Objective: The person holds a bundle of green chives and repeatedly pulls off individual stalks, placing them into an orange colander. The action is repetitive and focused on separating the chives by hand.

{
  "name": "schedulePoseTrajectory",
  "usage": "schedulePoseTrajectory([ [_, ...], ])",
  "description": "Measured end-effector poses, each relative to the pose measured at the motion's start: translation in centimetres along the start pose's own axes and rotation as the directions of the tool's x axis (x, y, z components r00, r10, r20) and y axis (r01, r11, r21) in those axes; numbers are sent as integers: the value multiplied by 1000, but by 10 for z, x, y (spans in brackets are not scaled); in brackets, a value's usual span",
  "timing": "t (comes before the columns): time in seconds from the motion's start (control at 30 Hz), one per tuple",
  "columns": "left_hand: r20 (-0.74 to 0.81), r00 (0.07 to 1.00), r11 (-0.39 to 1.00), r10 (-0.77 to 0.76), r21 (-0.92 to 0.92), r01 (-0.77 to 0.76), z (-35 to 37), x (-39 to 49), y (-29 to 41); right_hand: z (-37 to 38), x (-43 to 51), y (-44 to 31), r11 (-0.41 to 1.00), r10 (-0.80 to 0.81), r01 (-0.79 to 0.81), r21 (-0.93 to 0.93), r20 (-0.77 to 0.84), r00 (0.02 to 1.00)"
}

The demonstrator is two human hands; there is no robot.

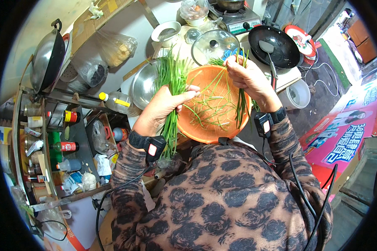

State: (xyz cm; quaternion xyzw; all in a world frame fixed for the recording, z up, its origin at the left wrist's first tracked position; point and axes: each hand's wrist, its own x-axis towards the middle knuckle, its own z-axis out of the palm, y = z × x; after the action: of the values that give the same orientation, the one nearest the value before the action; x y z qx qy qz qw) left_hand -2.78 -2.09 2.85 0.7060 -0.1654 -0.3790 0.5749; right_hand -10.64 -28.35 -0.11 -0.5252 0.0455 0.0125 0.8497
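Note:
A thick bundle of green garlic chives [173,122] is gripped in my left hand [163,108], its leaves fanning upward and the stalks hanging below the fist. My right hand [250,82] pinches a few thin chive strands [241,105], which dangle past the fingers. Between and below both hands sits an orange plastic mesh basket [197,131]. Loose chive pieces [212,105] lie scattered over its bottom. More chives [216,61] show behind the basket's far rim, partly hidden by my right hand.
Beyond the basket are a glass lid [204,47], a steel bowl [143,83], and a black wok [270,34] holding a spatula [266,47]. A gas stove [238,22] stands at the back. Shelves [47,131] with bottles flank the left; a white bucket [298,94] stands at right.

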Motion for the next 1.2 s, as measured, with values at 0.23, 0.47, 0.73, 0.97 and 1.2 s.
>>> schedulePoseTrajectory([
  [0.23,36,996,996,-86,-35,87,11,5,-1,3,-2,1,1000,5,-6,-19,-14,1000],
  [0.47,85,991,994,-99,-40,103,11,9,-6,6,1,9,998,18,-18,-65,-9,1000],
  [0.73,-19,993,982,-116,-151,112,4,16,-24,9,5,19,998,54,-54,-22,-3,999],
  [0.97,105,982,971,-157,-168,173,4,6,-15,4,8,19,999,42,-42,7,-19,999],
  [1.2,100,980,979,-171,-93,181,11,4,-9,6,7,18,999,13,-15,-33,-55,998],
])
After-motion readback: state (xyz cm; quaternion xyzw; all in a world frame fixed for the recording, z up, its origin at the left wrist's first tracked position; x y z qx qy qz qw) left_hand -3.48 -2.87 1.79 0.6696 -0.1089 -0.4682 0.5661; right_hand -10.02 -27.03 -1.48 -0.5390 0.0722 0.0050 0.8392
